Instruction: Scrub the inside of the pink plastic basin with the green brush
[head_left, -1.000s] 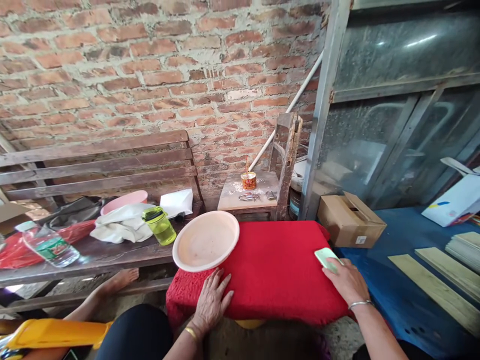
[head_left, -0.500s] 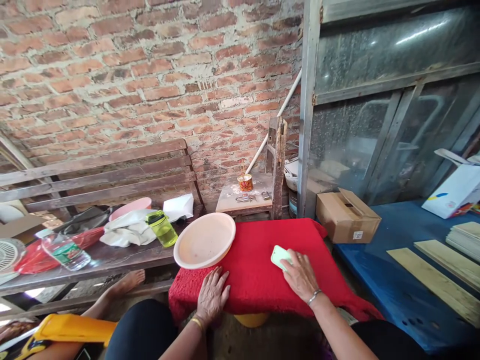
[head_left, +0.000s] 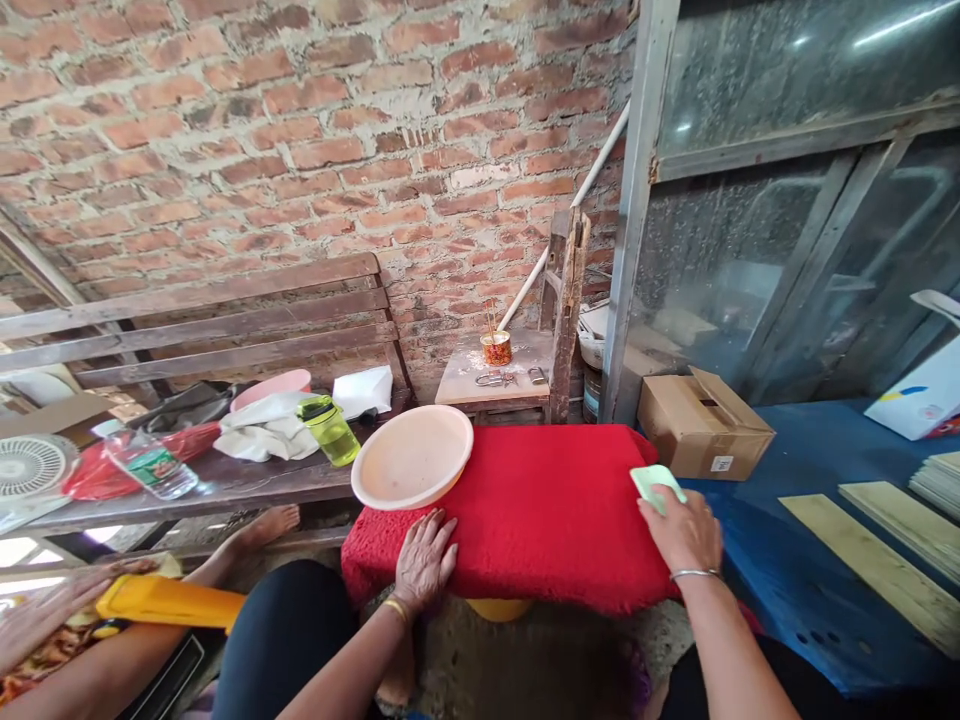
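My left hand (head_left: 425,562) lies flat with fingers spread on the near left part of a fuzzy red cloth (head_left: 547,510), just below a pale pink basin (head_left: 412,458). The cloth covers a small table or stool top and hangs over its edge. At the cloth's right edge my right hand (head_left: 684,530) is closed around a flat pale green object (head_left: 654,482) with rounded corners, perhaps a brush. Its underside is hidden.
A cardboard box (head_left: 705,424) and pale flat strips (head_left: 862,560) rest on a blue table (head_left: 765,540) at right. A wooden bench (head_left: 300,490) on the left holds a green bottle (head_left: 330,432). Another person's hand (head_left: 60,610) and leg are at lower left.
My right hand has moved right across the red cloth with the pale green object, to the cloth's right edge. My left hand stays on the cloth. The view has shifted slightly.
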